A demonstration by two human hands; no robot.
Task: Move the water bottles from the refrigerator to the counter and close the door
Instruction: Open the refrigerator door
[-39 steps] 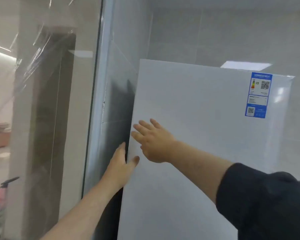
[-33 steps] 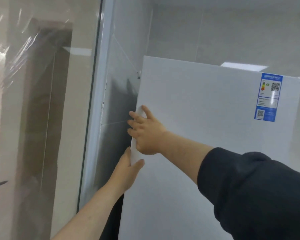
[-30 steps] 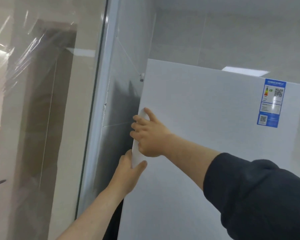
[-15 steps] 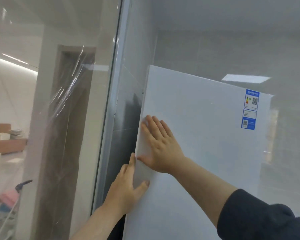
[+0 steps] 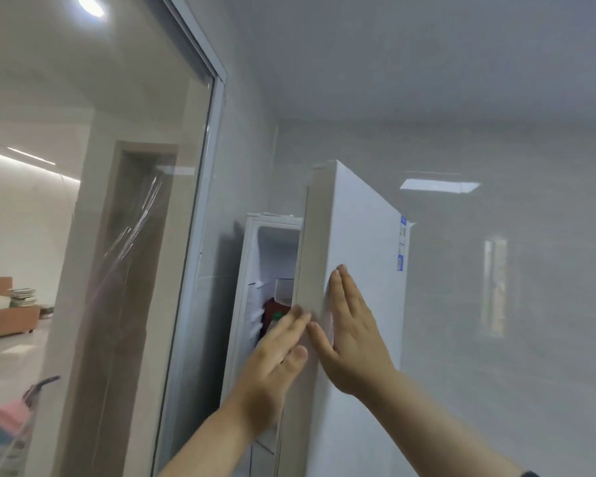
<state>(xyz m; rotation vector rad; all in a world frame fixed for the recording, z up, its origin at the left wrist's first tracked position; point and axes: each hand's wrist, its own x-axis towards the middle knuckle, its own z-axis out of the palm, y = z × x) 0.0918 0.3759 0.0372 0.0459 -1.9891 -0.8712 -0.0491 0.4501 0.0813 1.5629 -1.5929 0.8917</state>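
Refrigerator (image 5: 255, 270): white cabinet standing against the grey wall (image 5: 496, 304), with its door (image 5: 362, 256) swung part way out, so I see in through a narrow gap.
Inside: white, smooth liner; a clear box-shaped bin (image 5: 284, 287) up high, a dark red thing (image 5: 272, 306) under it, and a green cap (image 5: 277, 316) on what may be 1 water bottle. The rest is hidden by the door and my hand.
Door: flat, glossy white panel with a beige edge and a blue label (image 5: 401, 247) at the far side.
My left hand (image 5: 272, 370): released, fingers straight, lying along the door's edge, grasping nothing.
My right hand (image 5: 353, 339): released, palm flat on the door's front, fingers spread upward.
Left side: glass partition (image 5: 93, 235) in a pale metal frame.
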